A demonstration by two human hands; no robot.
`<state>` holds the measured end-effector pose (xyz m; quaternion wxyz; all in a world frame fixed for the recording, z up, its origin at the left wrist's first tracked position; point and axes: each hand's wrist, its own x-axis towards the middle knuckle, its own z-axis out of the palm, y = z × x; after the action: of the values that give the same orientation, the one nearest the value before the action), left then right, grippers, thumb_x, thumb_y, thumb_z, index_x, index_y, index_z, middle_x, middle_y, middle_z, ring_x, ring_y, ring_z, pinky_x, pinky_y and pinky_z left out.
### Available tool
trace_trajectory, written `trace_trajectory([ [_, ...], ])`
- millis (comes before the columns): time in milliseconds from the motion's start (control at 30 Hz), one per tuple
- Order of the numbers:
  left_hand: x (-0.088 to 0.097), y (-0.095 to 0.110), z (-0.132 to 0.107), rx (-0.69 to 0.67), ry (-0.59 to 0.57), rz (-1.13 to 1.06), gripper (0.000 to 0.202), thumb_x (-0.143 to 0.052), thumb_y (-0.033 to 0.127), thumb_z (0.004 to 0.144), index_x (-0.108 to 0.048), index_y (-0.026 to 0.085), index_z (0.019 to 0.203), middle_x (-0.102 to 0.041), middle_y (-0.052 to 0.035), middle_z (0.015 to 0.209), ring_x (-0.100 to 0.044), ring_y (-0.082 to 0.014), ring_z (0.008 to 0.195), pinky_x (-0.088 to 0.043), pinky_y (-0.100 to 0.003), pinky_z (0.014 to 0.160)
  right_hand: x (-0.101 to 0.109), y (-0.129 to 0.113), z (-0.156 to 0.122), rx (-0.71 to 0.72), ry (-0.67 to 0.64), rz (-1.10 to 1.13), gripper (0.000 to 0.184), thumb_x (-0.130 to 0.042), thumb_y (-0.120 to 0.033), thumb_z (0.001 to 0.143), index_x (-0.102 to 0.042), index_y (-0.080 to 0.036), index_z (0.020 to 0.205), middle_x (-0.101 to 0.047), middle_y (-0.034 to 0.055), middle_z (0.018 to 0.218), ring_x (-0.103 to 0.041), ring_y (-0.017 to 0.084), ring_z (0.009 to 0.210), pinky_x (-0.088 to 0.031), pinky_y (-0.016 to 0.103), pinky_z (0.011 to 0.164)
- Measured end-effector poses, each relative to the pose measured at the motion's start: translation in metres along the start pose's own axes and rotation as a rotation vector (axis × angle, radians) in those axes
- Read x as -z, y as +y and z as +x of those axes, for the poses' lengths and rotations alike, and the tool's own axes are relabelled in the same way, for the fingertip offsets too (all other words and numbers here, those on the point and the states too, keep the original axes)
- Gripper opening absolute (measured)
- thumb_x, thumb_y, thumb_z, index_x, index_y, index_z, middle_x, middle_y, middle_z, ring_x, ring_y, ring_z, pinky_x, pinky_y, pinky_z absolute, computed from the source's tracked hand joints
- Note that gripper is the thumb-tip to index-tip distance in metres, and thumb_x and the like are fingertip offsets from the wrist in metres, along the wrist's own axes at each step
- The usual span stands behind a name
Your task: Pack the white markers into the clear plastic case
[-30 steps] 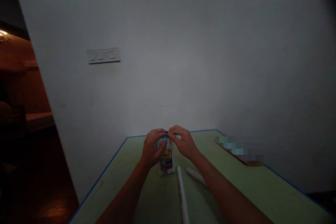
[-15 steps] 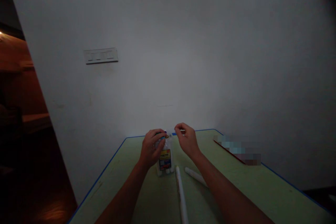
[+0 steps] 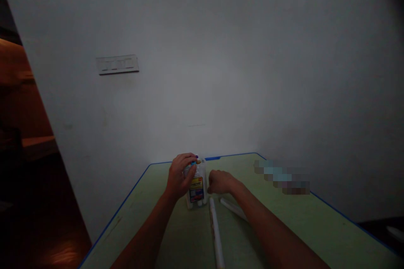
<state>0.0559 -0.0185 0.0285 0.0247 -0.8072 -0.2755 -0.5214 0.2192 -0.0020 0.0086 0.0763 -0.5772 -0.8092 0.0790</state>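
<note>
- Left hand (image 3: 179, 176) is wrapped around a clear plastic pack (image 3: 197, 187) from its left side. The fingers (image 3: 188, 159) curl over the top of it and are closed on it.
- The pack stands upright on the green bench (image 3: 293, 227), toward the far end, close to the wall (image 3: 221, 71). It has a yellow, red and blue label on the front, and what look like white sticks show through at the bottom. There's a bit of blue and orange at the very top, right under the fingertips.
- Right hand (image 3: 220, 181) is down low at the bench, just to the right of the pack. The fingers are curled into a loose fist with the knuckles toward the camera. It's too dim to say whether anything is pinched inside, or whether the hand actually touches the pack.
- A long white tube (image 3: 215, 235) lies on the bench, running from just below the right hand back toward the camera. Can't tell if the hand touches its far end.
- A short white stick (image 3: 232, 209) lies at an angle to the right of that tube, partly tucked under the right forearm.
- The bench has a blue edge all round.
- Off to the right on the bench is a blurred-out patch (image 3: 280, 175); no idea what it is.
- A pale switch plate (image 3: 117, 64) sits on the wall, up and to the left.
</note>
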Motion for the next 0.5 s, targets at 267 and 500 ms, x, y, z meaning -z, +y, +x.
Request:
trace_trajectory([
  [267, -0.001, -0.001, 0.0, -0.016, 0.016, -0.011, 0.018, -0.044, 0.024, 0.079, -0.057, 0.018, 0.09, -0.058, -0.0093, 0.097, -0.052, -0.0207, 0.094, -0.038, -0.038, 0.084, -0.009, 0.002, 0.004, 0.036, -0.112, -0.027, 0.04, -0.063, -0.033, 0.05, -0.064, -0.018, 0.088, -0.065, 0.0083, 0.082, -0.061, 0.024, 0.073, -0.045, 0.028, 0.056],
  [500, -0.001, 0.0, 0.0, -0.014, 0.022, -0.014, 0.017, -0.045, 0.024, 0.079, -0.057, 0.018, 0.089, -0.058, -0.0088, 0.097, -0.052, -0.0204, 0.094, -0.038, -0.037, 0.084, -0.013, -0.002, 0.004, 0.048, -0.175, -0.056, 0.043, -0.063, -0.032, 0.049, -0.064, -0.019, 0.09, -0.065, 0.0077, 0.082, -0.06, 0.024, 0.075, -0.045, 0.026, 0.056],
])
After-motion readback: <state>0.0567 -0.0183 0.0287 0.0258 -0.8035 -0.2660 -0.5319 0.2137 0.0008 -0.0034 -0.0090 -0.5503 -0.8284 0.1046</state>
